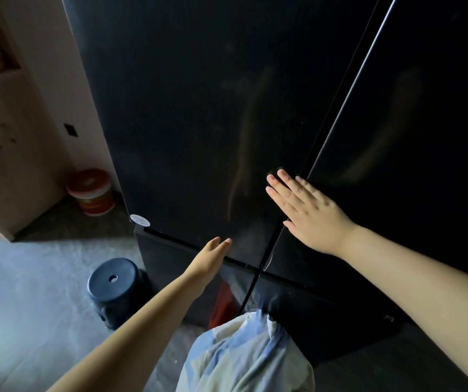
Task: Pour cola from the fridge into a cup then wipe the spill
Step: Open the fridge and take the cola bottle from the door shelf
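Note:
A tall black fridge (199,108) with two upper doors fills most of the head view, and both doors look closed. My right hand (309,210) lies flat with fingers spread across the seam between the doors, near their lower edge. My left hand (213,256) reaches toward the bottom edge of the left door, fingers together and extended, holding nothing. No cola and no cup are visible.
A dark blue plastic stool (114,287) stands on the floor at the fridge's lower left. A red and white bucket (92,193) sits in the corner beside a pale wooden cabinet (9,154). My light blue clothing (244,355) shows at the bottom.

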Available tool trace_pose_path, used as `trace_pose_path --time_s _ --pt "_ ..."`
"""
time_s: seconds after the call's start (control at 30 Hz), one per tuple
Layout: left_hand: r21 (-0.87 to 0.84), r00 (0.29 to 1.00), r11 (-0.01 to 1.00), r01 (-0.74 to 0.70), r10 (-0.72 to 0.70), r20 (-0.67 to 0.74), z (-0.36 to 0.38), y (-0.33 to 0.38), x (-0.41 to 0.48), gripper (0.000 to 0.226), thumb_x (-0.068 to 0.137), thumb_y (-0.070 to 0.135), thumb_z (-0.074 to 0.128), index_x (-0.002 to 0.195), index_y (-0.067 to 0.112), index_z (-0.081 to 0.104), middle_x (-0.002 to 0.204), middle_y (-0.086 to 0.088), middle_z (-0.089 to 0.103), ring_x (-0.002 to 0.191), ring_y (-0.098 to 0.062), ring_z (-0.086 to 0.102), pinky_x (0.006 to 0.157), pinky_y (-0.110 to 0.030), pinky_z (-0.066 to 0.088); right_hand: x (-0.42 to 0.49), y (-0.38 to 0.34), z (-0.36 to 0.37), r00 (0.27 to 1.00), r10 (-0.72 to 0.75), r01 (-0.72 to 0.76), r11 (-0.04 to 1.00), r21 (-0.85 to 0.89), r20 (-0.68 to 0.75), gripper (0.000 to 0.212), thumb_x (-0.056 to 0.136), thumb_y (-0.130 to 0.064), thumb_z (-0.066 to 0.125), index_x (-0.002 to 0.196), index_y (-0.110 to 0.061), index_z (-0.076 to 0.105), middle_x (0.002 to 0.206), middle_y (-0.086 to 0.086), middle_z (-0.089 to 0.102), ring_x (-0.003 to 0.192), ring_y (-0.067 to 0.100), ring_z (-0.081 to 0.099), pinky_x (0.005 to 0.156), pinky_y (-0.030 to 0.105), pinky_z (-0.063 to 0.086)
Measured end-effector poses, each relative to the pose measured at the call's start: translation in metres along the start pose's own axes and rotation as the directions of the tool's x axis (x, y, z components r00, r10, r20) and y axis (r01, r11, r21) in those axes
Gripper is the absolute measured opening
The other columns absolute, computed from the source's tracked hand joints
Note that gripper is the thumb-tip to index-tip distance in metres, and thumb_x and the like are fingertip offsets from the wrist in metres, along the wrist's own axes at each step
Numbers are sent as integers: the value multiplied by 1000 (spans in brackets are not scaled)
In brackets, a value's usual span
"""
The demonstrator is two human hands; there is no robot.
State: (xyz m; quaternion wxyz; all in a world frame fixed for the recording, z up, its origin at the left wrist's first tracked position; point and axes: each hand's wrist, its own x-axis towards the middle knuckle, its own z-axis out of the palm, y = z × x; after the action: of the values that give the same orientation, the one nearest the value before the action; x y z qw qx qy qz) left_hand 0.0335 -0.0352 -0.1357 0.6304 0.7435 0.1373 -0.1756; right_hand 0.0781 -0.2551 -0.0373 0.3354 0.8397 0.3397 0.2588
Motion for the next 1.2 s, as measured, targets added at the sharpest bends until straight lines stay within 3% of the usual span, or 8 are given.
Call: trace_pose_path --time_s 0.1,0.23,0.33,0.47,0.8,1.0,1.2 --pt "-331 984 926 180 -163 76 9 -18 19 59 98 46 39 148 15 30 153 -5 33 139 -23 33 110 -38 26 0 4 12 999 -26 21 993 -113 -46 70 97 -41 32 150 -2 7 158 15 5 146 30 5 118 39 16" --pt "-732 935 588 343 -291 204 22 -38 47 68 99 50 31 151 8 20 152 -15 33 138 -32 33 112 -44 24 3 2 21 995 -45 25 977 -212 -91 69 98 -47 24 150 -5 9 158 13 7 145 28 9 118 36 18" --pt "-880 918 339 334 -328 222 34 -49 60 71 98 53 28 149 4 21 145 -18 40 132 -34 40 110 -44 26 5 3 23 991 -68 37 967 -253 -115 69 98 -48 22 150 -4 10 157 15 8 145 29 11 117 36 18" --pt "-937 915 184 296 -335 223 47 -59 75 72 98 55 24 151 7 16 157 -16 20 144 -31 22 116 -42 17 8 4 27 986 -89 48 960 -275 -142 68 99 -47 22 150 -3 10 157 16 7 144 30 11 117 37 17" --pt "-962 912 107 251 -360 198 55 -60 99 74 98 57 16 151 7 15 159 -15 12 146 -30 13 119 -41 11 9 6 33 976 -123 68 956 -285 -180 67 99 -46 24 149 -4 14 156 13 8 144 25 14 116 37 18" --pt "-952 913 131 276 -344 218 54 -66 108 74 97 58 17 149 5 24 158 -15 17 146 -29 16 119 -39 12 9 6 35 974 -132 73 953 -296 -185 65 99 -44 24 149 -4 15 156 12 9 143 24 15 116 37 19" --pt "-953 916 122 277 -335 223 47 -67 109 74 99 53 21 151 1 12 158 -19 14 146 -32 15 119 -41 14 8 4 35 970 -116 53 958 -282 -213 65 98 -42 29 149 -4 16 155 15 11 144 30 16 116 38 21"
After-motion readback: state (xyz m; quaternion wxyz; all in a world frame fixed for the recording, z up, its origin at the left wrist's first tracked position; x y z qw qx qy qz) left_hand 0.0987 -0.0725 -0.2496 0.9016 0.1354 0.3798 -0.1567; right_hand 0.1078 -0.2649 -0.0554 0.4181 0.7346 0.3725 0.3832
